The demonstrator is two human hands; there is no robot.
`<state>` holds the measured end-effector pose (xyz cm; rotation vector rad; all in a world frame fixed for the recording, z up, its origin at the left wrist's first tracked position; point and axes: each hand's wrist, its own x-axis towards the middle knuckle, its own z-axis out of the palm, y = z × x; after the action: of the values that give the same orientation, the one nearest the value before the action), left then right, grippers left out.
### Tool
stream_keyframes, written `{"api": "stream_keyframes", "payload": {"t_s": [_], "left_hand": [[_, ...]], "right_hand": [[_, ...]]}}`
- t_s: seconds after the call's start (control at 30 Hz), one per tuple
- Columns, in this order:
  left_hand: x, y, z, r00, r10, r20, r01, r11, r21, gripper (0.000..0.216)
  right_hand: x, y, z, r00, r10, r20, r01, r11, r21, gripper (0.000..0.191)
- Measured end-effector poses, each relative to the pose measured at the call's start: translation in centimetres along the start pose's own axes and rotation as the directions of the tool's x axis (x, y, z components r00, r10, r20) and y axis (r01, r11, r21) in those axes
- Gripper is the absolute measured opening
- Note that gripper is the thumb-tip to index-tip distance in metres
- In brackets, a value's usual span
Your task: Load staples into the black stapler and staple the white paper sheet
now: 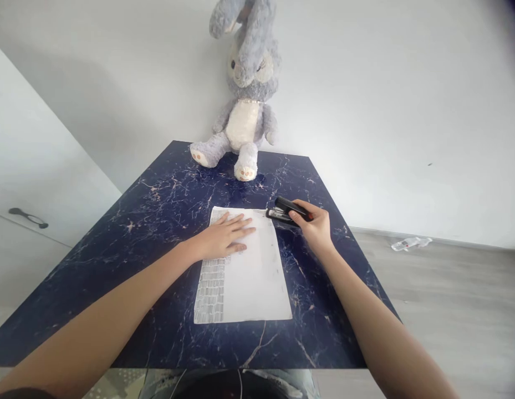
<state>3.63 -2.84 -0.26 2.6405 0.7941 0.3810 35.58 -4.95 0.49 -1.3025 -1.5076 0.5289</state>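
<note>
Right fingers (297, 217): curled together and clamped on the rear end of the stapler (283, 209), thumb on the near side.
Right hand (318, 228): rests over the counter just beyond the sheet's far right corner.
Stapler: black, with a pale metal strip along its lower arm. Its long axis runs crosswise on the counter, and the mouth points left toward the paper's far right corner. The top arm is tilted up a little at the mouth end. It lies just beside that corner; whether it touches cannot be told.
Left fingers (240, 223): stretched out and slightly apart, gripping nothing.
Left hand (221, 238): pressed palm-down on the far half of the paper.
Paper (251, 280): a white sheet lying flat, its long axis running away from the person. A band of dense print runs down its left edge.
Writing: too small to read; no brand is legible on the stapler.
Counter (149, 233): dark blue with a marble pattern and pale veins.
Plush rabbit (246, 94): grey and cream, seated at the counter's far edge against the wall, feet toward the person.
Bottle (409, 243): clear plastic, lying on its side on the floor (448, 310) to the right; its contents cannot be told.
</note>
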Motion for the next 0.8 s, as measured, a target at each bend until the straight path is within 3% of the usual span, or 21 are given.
{"api": "stream_keyframes", "payload": {"t_s": [0.1, 0.23, 0.33, 0.5, 0.63, 0.8], "left_hand": [[-0.1, 0.5, -0.3, 1.000, -0.003, -0.014, 0.005, 0.990, 0.140, 0.047], [0.3, 1.9, -0.2, 0.998, 0.001, -0.062, 0.013, 0.973, 0.232, 0.041], [0.9, 2.7, 0.9, 0.998, 0.043, -0.052, -0.032, 0.977, 0.211, 0.041], [0.9, 3.4, 2.2, 0.999, 0.035, 0.025, -0.039, 0.988, 0.151, 0.062], [0.4, 4.0, 1.7, 1.000, 0.024, -0.015, -0.021, 0.978, 0.208, 0.057], [0.4, 4.1, 2.2, 0.999, 0.041, -0.036, -0.036, 0.990, 0.137, 0.052]], "right_hand": [[1.2, 1.6, -1.4, 0.998, 0.042, -0.041, -0.047, 0.989, -0.139, 0.034], [1.4, 1.9, -1.6, 0.993, 0.048, 0.107, -0.029, 0.985, -0.172, 0.035], [1.3, 1.6, -1.3, 0.980, 0.039, 0.195, -0.011, 0.990, -0.142, 0.036], [1.2, 1.6, -1.4, 0.972, 0.011, 0.235, 0.031, 0.984, -0.177, 0.033], [1.1, 1.7, -1.5, 0.940, 0.017, 0.341, 0.032, 0.990, -0.138, 0.037], [0.9, 1.2, -1.3, 0.912, -0.055, 0.406, 0.131, 0.978, -0.163, 0.035]]}}
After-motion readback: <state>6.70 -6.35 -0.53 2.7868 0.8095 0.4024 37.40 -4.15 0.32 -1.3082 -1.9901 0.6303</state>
